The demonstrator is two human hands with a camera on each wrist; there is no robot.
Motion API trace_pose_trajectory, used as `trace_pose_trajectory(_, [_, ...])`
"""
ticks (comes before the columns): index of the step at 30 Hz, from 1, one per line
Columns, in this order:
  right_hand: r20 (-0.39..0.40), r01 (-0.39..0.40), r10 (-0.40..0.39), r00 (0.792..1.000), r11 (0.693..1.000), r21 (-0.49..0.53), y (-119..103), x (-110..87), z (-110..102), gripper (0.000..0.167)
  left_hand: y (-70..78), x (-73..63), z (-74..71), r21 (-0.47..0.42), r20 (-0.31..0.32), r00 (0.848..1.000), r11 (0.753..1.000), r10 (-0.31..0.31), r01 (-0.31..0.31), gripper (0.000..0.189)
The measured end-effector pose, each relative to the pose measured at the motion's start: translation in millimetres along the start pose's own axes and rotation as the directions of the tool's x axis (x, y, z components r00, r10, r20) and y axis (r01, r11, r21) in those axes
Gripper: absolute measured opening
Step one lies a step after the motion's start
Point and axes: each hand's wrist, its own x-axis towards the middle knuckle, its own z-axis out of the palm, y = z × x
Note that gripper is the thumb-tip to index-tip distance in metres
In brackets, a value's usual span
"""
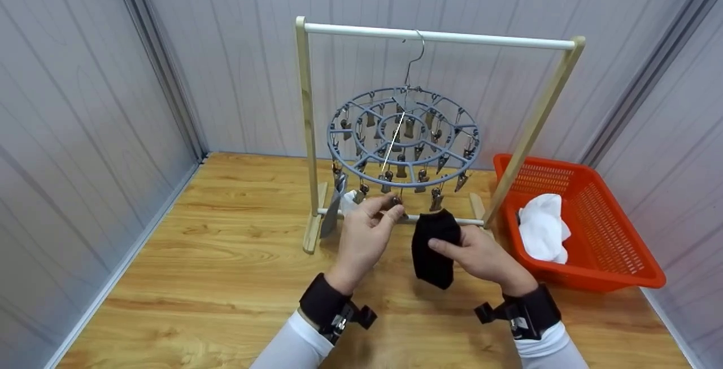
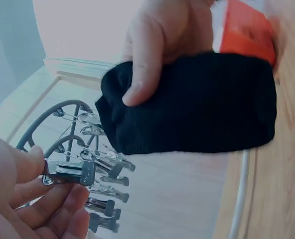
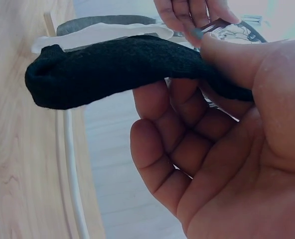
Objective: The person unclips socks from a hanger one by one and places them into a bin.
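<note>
My right hand point(image 1: 487, 256) pinches a black sock point(image 1: 435, 259) between thumb and fingers near its upper end, so the sock hangs down beside the rack. My left hand point(image 1: 364, 236) pinches a metal clip point(image 2: 70, 172) at the front rim of the round clip hanger point(image 1: 367, 177). In the left wrist view the sock point(image 2: 202, 107) stretches across, apart from the clip. A grey sock point(image 1: 333, 208) and a white sock point(image 1: 348, 202) hang from clips at the hanger's left side, the white one partly hidden by the left hand.
The hanger hooks over the white bar point(image 1: 356, 30) of a wooden stand point(image 1: 308, 103). At the right stands a red basket point(image 1: 615, 233) with a white cloth item point(image 1: 543, 228) inside. Many clips dangle from the hanger. Pale walls enclose the wooden floor point(image 1: 197, 256).
</note>
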Motion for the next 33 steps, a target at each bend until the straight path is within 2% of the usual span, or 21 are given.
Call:
trace_pose_trajectory(2, [0.001,0.0,0.0,1.0,1.0,-0.005,0,-0.5,-2,0.025,0.8,-0.6,-1.2,0.154,-0.011,0.996,0.984,0.089,-0.086,0.038])
trace_pose_trajectory(4, [-0.005,0.002,-0.002,1.0,1.0,-0.01,0,-0.7,-4,0.025,1.7,-1.1,-3.1,0.301,-0.024,0.979,0.935,0.203,-0.187,0.041])
trace_pose_trajectory(7, [-0.024,0.003,-0.004,1.0,1.0,-0.023,1,-1.6,-8,0.025,2.9,-0.1,-6.5,0.466,-0.046,0.927,0.829,0.372,-0.31,0.041])
trace_pose_trajectory(9, [-0.038,0.001,-0.002,0.999,0.999,-0.036,1,-2.5,-11,0.026,4.8,1.4,-9.6,0.505,-0.067,0.894,0.788,0.444,-0.353,0.038])
trace_pose_trajectory(11, [-0.05,0.001,-0.003,0.999,0.999,-0.049,2,-3.7,-14,0.026,6.6,3.4,-12.6,0.517,-0.093,0.866,0.767,0.492,-0.38,0.032])
trace_pose_trajectory(15, [-0.077,-0.006,0.001,0.997,0.998,-0.065,3,-6.0,-20,0.026,8.1,7.5,-17.6,0.508,-0.158,0.808,0.749,0.567,-0.426,0.019])
trace_pose_trajectory(18, [-0.1,-0.024,0.019,0.995,0.998,-0.054,3,-8.6,-23,0.026,6.5,9.8,-19.8,0.519,-0.192,0.771,0.729,0.608,-0.446,0.024])
trace_pose_trajectory(19, [-0.106,-0.036,0.031,0.994,0.998,-0.051,4,-9.4,-24,0.026,6.2,10.4,-20.5,0.525,-0.196,0.764,0.724,0.614,-0.448,0.029])
trace_pose_trajectory(21, [-0.121,-0.066,0.061,0.991,0.997,-0.039,4,-11.5,-27,0.027,5.7,11.4,-21.7,0.534,-0.194,0.761,0.717,0.619,-0.448,0.04])
trace_pose_trajectory(23, [-0.141,-0.098,0.093,0.986,0.995,-0.027,4,-13.6,-29,0.029,4.7,11.5,-22.7,0.542,-0.18,0.769,0.714,0.614,-0.443,0.05])
trace_pose_trajectory(26, [-0.166,-0.125,0.119,0.979,0.992,-0.025,5,-15.9,-34,0.03,2.9,11.4,-24.0,0.56,-0.149,0.792,0.711,0.592,-0.426,0.058])
trace_pose_trajectory(29, [-0.193,-0.116,0.105,0.976,0.992,-0.049,7,-17.7,-40,0.031,1.2,11.2,-25.1,0.575,-0.12,0.817,0.71,0.563,-0.405,0.061])
trace_pose_trajectory(33, [-0.272,-0.124,0.093,0.958,0.987,-0.1,9,-22.8,-52,0.031,-0.3,11.2,-25.9,0.592,-0.105,0.838,0.711,0.535,-0.38,0.06])
